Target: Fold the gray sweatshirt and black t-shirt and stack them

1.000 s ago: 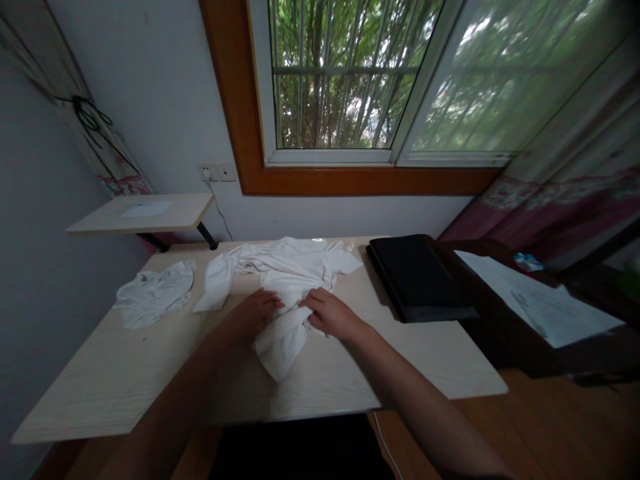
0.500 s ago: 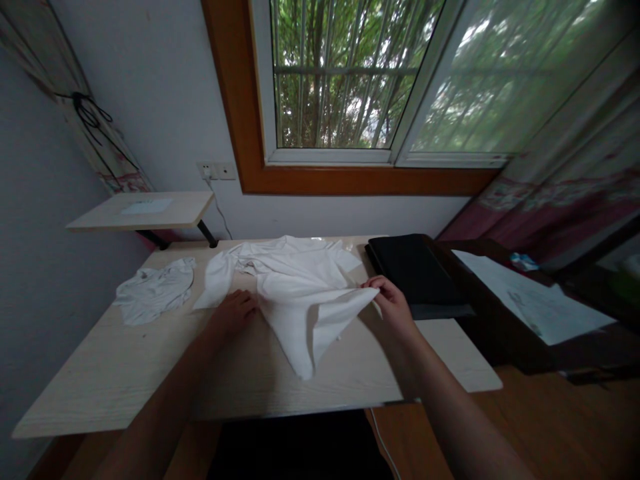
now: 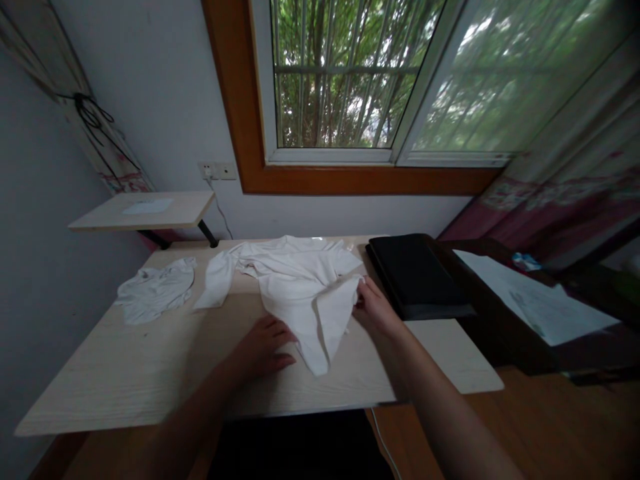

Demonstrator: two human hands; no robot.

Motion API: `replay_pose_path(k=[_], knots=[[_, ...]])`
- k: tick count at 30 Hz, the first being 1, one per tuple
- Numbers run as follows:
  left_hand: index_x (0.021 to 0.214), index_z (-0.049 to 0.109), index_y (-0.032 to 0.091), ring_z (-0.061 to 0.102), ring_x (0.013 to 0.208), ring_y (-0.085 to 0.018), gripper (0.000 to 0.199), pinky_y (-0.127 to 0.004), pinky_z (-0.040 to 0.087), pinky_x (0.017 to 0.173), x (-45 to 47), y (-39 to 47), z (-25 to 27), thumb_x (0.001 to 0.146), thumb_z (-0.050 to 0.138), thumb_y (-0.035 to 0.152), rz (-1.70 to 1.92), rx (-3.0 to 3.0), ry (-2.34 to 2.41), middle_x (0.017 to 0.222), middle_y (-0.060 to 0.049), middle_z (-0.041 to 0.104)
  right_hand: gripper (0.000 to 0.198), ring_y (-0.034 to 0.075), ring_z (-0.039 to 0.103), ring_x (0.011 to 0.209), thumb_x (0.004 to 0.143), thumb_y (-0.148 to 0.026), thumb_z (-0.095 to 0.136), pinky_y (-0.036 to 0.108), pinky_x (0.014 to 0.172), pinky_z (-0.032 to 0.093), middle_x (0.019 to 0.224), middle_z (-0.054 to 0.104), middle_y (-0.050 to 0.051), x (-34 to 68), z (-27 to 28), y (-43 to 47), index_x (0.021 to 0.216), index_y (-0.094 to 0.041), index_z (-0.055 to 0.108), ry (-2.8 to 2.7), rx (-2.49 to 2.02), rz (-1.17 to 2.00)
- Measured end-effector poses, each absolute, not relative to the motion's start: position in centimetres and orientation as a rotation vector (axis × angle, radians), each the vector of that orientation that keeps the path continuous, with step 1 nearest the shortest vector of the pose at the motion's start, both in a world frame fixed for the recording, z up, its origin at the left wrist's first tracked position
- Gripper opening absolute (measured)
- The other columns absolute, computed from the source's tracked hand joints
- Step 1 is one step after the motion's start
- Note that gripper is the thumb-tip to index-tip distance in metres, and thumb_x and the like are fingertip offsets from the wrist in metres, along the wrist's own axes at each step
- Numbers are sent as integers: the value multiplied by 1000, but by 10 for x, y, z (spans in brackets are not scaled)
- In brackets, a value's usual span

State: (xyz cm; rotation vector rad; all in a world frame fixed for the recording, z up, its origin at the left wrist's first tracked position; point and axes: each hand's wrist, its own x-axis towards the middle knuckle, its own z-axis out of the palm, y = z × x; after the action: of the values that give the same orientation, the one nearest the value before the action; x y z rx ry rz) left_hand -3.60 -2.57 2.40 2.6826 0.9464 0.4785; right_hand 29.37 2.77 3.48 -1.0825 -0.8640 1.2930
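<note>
A white shirt [image 3: 293, 297] lies spread and rumpled on the light wooden table, one sleeve stretched out to the left and its lower end tapering toward the front. My right hand [image 3: 376, 305] is closed on the shirt's right lower edge, holding that part slightly raised in a fold. At the left lower edge of the shirt is my left hand [image 3: 265, 345], thumb and fingers apart, its fingertips right by the cloth. Whether they touch it I cannot tell.
Another crumpled white cloth [image 3: 157, 290] lies at the table's left. A black folder-like item [image 3: 417, 273] rests at the right. The table [image 3: 115, 373] has a small raised shelf [image 3: 185, 212] at the back left. Papers [image 3: 530, 297] lie on a dark surface to the right.
My left hand has moved right and toward the front, along the shirt's edge. My right hand has shifted a little left with the held edge, which hangs lower.
</note>
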Motion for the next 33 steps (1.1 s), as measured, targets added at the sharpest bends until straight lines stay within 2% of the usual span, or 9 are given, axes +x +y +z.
replay_pose_path(k=[5, 8, 12, 15, 19, 21, 26, 30, 33], knots=[[133, 57, 21, 52, 124, -32, 67, -52, 39, 112, -11, -30, 15, 77, 80, 51, 630, 2715, 1006, 134, -13, 59, 22, 12, 60, 57, 84, -37, 77, 21, 49, 51, 76, 70, -3, 281, 53, 41, 95, -22, 66, -605, -867, 1428], [129, 57, 19, 44, 134, -37, 60, -59, 35, 115, -1, -27, 5, 81, 77, 50, 725, 2718, 1143, 143, -18, 51, 13, 15, 71, 72, 90, -30, 70, 26, 64, 62, 91, 76, 1, 279, 60, 43, 100, -21, 67, -486, -708, 1536], [116, 61, 18, 36, 140, -41, 45, -66, 34, 113, 11, -24, 1, 83, 75, 46, 755, 2694, 1322, 148, -19, 43, 13, 17, 74, 96, 97, -31, 61, 31, 84, 65, 108, 77, 4, 277, 68, 40, 106, -23, 67, -442, -613, 1563], [108, 64, 18, 42, 132, -38, 35, -60, 40, 109, 19, -23, 8, 84, 75, 41, 749, 2679, 1352, 138, -18, 50, 16, 17, 73, 106, 100, -30, 57, 31, 93, 62, 114, 76, 5, 276, 70, 42, 110, -24, 67, -437, -568, 1498], [105, 67, 22, 54, 104, -25, 15, -45, 48, 94, 29, -25, 24, 94, 62, 30, 576, 2779, 1165, 104, -8, 61, 18, 17, 70, 114, 98, -31, 60, 35, 105, 56, 119, 75, 5, 277, 61, 48, 113, -25, 68, -440, -516, 1442], [114, 67, 25, 54, 101, -24, 21, -42, 47, 91, 34, -26, 30, 97, 56, 26, 507, 2855, 1063, 102, -6, 62, 19, 18, 68, 118, 96, -30, 63, 37, 109, 53, 122, 74, 5, 278, 53, 50, 113, -24, 68, -460, -492, 1430], [142, 52, 38, 53, 106, -25, 47, -42, 45, 90, 47, -25, 32, 97, 56, 25, 467, 2859, 1247, 111, -6, 61, 20, 20, 65, 121, 93, -33, 69, 49, 108, 53, 122, 73, 2, 278, 35, 49, 112, -27, 68, -512, -482, 1426], [147, 48, 29, 51, 112, -28, 59, -45, 45, 94, 47, -11, 26, 91, 65, 27, 492, 2765, 1505, 119, -10, 58, 19, 20, 66, 116, 89, -35, 73, 51, 101, 57, 119, 73, -1, 280, 28, 49, 107, -30, 67, -536, -551, 1422], [139, 54, 22, 52, 108, -29, 50, -45, 47, 92, 42, 3, 23, 90, 63, 20, 525, 2732, 1580, 116, -12, 59, 24, 20, 68, 111, 85, -37, 78, 47, 94, 61, 117, 73, -1, 281, 25, 49, 104, -30, 66, -540, -681, 1393]])
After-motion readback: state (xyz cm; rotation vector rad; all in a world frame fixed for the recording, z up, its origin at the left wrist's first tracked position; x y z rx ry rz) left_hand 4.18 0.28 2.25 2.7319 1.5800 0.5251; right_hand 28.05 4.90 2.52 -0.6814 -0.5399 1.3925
